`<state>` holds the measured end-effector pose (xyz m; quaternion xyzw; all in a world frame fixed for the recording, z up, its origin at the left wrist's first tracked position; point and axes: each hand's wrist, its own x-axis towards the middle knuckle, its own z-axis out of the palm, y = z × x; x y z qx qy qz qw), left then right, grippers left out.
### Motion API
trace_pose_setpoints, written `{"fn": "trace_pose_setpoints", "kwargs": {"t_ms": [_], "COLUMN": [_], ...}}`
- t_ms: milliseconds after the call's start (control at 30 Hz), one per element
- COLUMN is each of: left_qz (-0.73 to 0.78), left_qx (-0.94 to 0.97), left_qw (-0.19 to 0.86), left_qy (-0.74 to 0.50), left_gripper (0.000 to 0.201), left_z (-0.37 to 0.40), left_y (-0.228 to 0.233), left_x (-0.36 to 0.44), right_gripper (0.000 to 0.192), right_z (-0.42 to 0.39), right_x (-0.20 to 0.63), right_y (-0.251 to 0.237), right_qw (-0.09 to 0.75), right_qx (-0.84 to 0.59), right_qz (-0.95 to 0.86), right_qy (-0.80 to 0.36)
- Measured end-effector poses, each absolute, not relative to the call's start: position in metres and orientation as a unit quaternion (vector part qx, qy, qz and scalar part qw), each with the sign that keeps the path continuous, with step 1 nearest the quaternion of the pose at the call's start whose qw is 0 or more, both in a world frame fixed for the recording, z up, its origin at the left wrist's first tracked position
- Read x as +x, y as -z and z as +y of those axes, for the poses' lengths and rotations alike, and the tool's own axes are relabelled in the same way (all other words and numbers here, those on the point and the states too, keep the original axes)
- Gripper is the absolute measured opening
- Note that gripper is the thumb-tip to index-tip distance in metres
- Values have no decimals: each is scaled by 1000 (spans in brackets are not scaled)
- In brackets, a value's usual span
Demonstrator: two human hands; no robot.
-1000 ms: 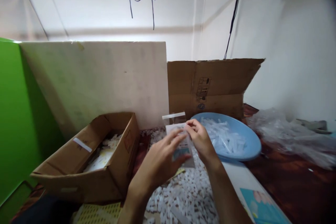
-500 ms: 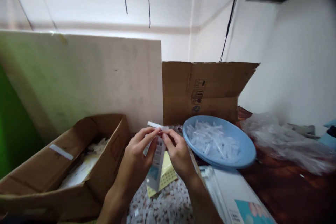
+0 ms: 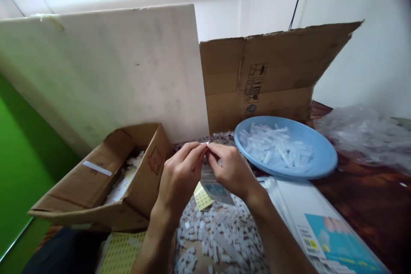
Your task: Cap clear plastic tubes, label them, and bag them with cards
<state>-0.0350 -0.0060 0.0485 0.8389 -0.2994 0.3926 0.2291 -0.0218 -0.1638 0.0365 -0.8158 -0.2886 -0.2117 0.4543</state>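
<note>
My left hand point(image 3: 181, 173) and my right hand point(image 3: 233, 167) meet at the fingertips, both closed in a pinch. Between them pokes the tip of a small white piece point(image 3: 206, 142); the fingers cover the rest. Just below the hands is a clear printed packet point(image 3: 220, 192) with a blue patch; whether a finger holds it I cannot tell. A yellow sticker sheet point(image 3: 203, 198) shows beside the packet. Under both, many small whitish plastic pieces point(image 3: 221, 235) lie scattered over a cardboard surface.
On the left stands an open cardboard box point(image 3: 138, 188) with white material inside. A blue basin point(image 3: 324, 158) of clear plastic pieces sits at right, above white printed packaging point(image 3: 302, 205). Another yellow sheet point(image 3: 120, 252) lies front left. A cardboard flap point(image 3: 224, 81) and white board point(image 3: 128, 72) stand behind.
The view has tipped downward. A long white strip showed above my fingertips before; now only a small white tip is visible. The hands have drawn closer, and the packet hangs further right.
</note>
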Motion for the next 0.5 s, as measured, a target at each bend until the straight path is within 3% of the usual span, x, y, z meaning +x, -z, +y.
{"fn": "trace_pose_setpoints", "kwargs": {"t_ms": [200, 500], "left_qz": [-319, -372], "left_qx": [844, 849], "left_qw": [201, 167], "left_qy": [-381, -337], "left_gripper": [20, 22], "left_z": [-3, 15], "left_y": [-50, -55], "left_x": [-36, -40], "right_gripper": [19, 25], "right_z": [-171, -168], "right_x": [-20, -19], "right_y": [-35, -30], "right_qw": [375, 366], "right_qx": [-842, -835], "right_qz": [-312, -342], "right_qy": [229, 227]}}
